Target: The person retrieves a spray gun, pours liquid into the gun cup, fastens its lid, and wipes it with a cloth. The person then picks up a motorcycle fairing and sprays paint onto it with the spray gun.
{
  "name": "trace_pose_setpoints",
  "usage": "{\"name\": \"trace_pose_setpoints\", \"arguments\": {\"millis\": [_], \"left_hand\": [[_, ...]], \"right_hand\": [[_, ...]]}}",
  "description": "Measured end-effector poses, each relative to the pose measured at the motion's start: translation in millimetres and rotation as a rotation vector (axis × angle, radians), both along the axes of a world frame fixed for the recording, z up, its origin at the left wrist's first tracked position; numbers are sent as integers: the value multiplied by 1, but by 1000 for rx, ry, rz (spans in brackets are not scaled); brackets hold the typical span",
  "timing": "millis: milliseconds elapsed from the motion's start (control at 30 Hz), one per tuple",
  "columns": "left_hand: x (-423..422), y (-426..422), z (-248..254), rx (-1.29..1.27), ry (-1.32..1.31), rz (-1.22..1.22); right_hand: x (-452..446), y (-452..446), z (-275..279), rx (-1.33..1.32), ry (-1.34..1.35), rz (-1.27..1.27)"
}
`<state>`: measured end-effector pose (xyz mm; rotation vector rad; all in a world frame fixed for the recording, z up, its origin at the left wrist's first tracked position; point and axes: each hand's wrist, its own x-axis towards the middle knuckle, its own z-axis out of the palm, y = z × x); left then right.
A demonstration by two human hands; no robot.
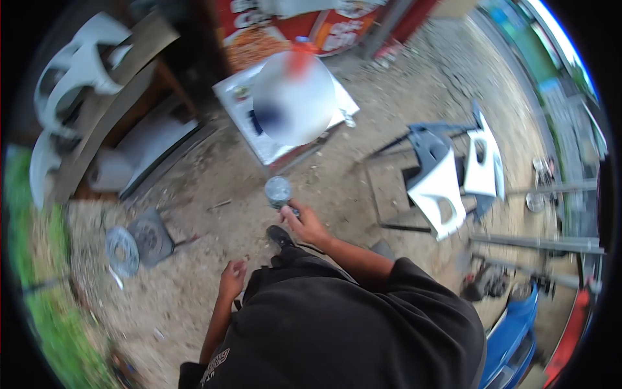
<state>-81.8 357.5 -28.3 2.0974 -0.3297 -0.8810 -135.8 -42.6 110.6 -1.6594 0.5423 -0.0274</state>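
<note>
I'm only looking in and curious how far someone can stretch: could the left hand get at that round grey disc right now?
Probably not without stepping and bending. The left hand looks free, but the disc sits low on the ground, with the square grey plate beside it.

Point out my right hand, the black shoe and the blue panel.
Right hand [308,227]: head view, on the back of the hand.
Black shoe [279,235]: head view, on its upper.
Blue panel [503,336]: head view, on its painted face.

"B", "C" on red banner [228,27], shirt [337,324] lettering unclear
</note>
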Motion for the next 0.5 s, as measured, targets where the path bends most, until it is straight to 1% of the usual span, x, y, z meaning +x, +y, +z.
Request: {"name": "trace_pose_setpoints", "arguments": {"millis": [67,100,133,200,267,333,467,500], "left_hand": [[-5,35,-16,171,-41,-32],[-6,55,-25,267,-14,-43],[-8,86,-49,367,7,-47],[0,155,-88,408,116,-250],[15,187,-101,386,257,-377],[32,193,-100,337,357,-406],[90,177,-101,160,461,-337],[107,167,-108,215,416,-310]], "right_hand": [[-17,-12,-12,-50,-57,-81],[-24,-17,-18,-72,-89,-106],[-31,-22,-16,-73,-64,-134],[-47,-27,-11,-92,-59,-215],[-66,-31,-8,-115,-34,-283],[-89,-31,-8,-130,14,-338],[-142,-16,2,-239,-29,-566],[-157,-11,3,-238,-23,-614]]}}
